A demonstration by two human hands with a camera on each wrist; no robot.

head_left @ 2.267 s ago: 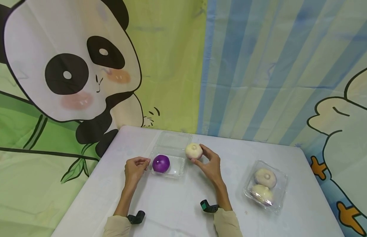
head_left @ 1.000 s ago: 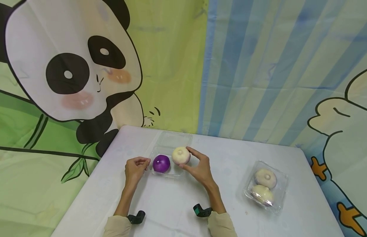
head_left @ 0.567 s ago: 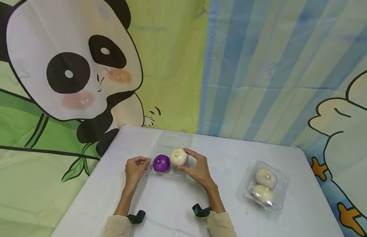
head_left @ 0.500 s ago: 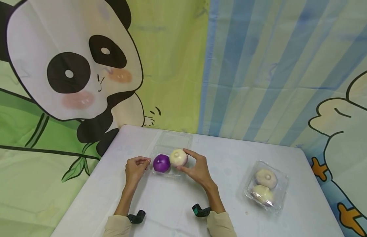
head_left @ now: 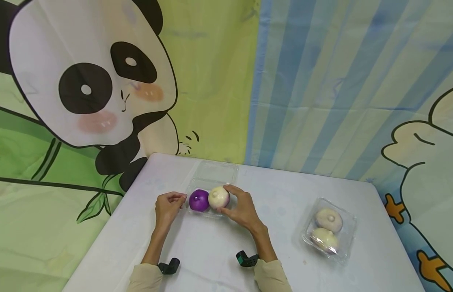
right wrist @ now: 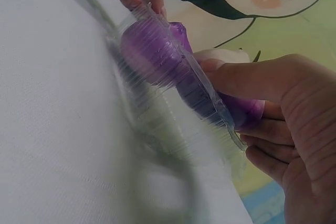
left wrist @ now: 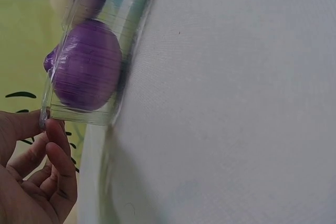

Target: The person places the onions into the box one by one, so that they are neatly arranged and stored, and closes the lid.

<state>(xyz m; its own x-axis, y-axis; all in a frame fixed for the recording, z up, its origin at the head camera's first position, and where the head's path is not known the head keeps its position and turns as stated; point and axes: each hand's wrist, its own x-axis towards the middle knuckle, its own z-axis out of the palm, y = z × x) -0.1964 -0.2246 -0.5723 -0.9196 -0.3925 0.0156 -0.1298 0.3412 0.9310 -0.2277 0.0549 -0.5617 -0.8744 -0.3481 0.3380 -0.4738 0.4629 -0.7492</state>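
Observation:
A clear plastic clamshell box [head_left: 206, 214] stands on the table, its lid [head_left: 216, 172] folded back away from me. Inside, on the left, lies a glossy purple onion [head_left: 199, 200] with a small knob on top. My left hand [head_left: 167, 209] pinches the box's left rim between thumb and finger, clearest in the left wrist view. With thumb and fingertips, my right hand [head_left: 244, 209] holds a round cream-topped, purple-bottomed vegetable [head_left: 218, 197], knob up, in the box's right half beside the onion. In the right wrist view its lower part [right wrist: 247, 111] shows behind the box's rim.
At the right of the white table [head_left: 281, 243] sits a second clear box [head_left: 346, 239], shut, with two cream-topped vegetables [head_left: 328, 219] in it. A panda-print cloth [head_left: 212, 81] and a striped curtain [head_left: 321, 89] hang behind the table.
My right hand has carried the cream-topped vegetable leftward from the box's right edge, then down into the box beside the purple onion. My left hand has stayed at the left rim.

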